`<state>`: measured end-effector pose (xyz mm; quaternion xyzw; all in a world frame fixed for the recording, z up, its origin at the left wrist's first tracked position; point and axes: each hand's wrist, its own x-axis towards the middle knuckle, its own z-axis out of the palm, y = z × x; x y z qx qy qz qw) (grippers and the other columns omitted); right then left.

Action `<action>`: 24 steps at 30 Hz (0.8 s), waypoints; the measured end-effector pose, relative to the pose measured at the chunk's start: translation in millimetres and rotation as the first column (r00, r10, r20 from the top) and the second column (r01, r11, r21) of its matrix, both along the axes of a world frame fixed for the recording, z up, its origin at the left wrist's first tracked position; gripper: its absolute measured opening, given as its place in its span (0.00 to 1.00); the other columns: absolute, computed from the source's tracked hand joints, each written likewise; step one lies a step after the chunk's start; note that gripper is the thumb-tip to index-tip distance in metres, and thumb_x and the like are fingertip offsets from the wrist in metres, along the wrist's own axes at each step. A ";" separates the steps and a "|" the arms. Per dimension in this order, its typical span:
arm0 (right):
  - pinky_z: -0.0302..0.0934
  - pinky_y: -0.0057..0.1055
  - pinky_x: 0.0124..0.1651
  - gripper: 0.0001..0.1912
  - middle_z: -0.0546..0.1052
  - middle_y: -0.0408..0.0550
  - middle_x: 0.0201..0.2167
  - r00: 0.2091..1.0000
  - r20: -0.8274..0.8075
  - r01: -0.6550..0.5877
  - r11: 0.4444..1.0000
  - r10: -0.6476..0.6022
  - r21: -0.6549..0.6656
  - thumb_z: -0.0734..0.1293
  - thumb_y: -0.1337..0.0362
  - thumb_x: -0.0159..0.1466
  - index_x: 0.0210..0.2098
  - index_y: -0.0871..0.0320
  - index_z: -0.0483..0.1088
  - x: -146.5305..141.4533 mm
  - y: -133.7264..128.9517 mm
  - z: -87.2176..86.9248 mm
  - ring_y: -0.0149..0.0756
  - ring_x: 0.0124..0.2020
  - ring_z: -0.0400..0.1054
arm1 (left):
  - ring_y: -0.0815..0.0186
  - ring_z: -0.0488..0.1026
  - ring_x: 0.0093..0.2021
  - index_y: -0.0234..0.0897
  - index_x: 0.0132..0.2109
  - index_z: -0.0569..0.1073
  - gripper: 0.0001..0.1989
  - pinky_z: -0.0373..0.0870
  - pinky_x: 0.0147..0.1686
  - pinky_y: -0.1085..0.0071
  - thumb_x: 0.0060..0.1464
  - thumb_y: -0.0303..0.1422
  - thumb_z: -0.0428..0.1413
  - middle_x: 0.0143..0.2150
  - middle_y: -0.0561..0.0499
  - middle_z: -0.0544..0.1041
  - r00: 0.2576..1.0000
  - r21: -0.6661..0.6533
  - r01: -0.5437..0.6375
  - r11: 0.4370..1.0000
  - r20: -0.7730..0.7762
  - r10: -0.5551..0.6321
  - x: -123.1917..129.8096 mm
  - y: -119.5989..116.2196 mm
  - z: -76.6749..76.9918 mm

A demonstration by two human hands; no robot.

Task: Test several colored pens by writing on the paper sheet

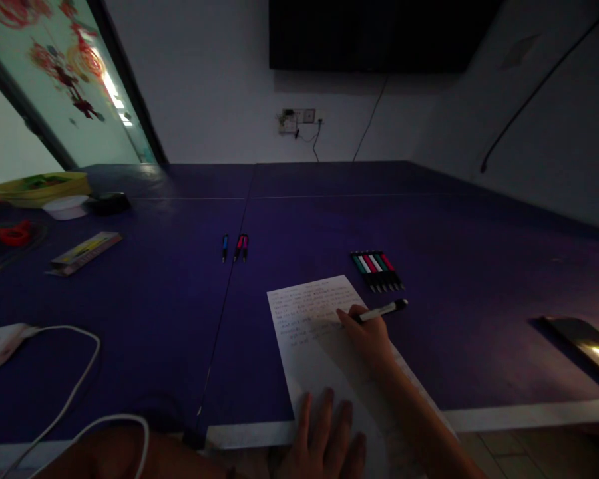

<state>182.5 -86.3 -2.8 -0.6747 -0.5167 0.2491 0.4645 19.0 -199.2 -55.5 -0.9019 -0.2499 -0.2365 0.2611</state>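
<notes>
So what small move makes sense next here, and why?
Probably write another line: the right hand grips a white pen above the paper, whose lower part looks blank, and the left hand is spread at its near end.

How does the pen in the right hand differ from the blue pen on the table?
Colour: the held pen is white and black; the blue pen is blue and black. Pose: the held pen slants in the right hand; the blue pen lies on the table. Both have black parts.
</notes>
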 end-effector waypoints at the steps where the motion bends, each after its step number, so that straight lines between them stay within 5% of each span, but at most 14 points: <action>1: 0.45 0.25 0.19 0.17 0.54 0.37 0.09 0.999 0.043 0.000 1.000 0.000 0.001 0.62 0.54 0.48 0.12 0.57 0.53 -0.7 0.2 -0.5 0.26 0.15 0.50 | 0.53 0.63 0.50 0.43 0.49 0.63 0.17 0.47 0.52 0.46 0.53 0.40 0.46 0.54 0.45 0.64 1.000 0.001 -0.002 1.000 0.013 0.002 0.5 0.2 -0.9; 14: 0.44 0.25 0.18 0.15 0.55 0.37 0.07 0.978 0.206 0.011 0.999 -0.017 0.031 0.58 0.56 0.49 0.12 0.56 0.53 -7.2 -2.4 -0.8 0.26 0.13 0.50 | 0.55 0.64 0.50 0.43 0.51 0.62 0.18 0.54 0.48 0.51 0.53 0.42 0.44 0.54 0.45 0.64 0.997 -0.034 0.001 0.999 -0.072 -0.004 -2.0 1.0 7.4; 24: 0.45 0.25 0.19 0.15 0.56 0.39 0.08 0.964 0.261 0.041 0.999 -0.047 0.026 0.57 0.56 0.49 0.12 0.55 0.52 -8.6 -2.7 -0.9 0.28 0.14 0.51 | 0.52 0.62 0.51 0.45 0.47 0.66 0.15 0.42 0.52 0.44 0.52 0.41 0.46 0.52 0.47 0.67 0.999 -0.019 -0.007 1.000 0.042 0.007 3.9 0.5 -0.7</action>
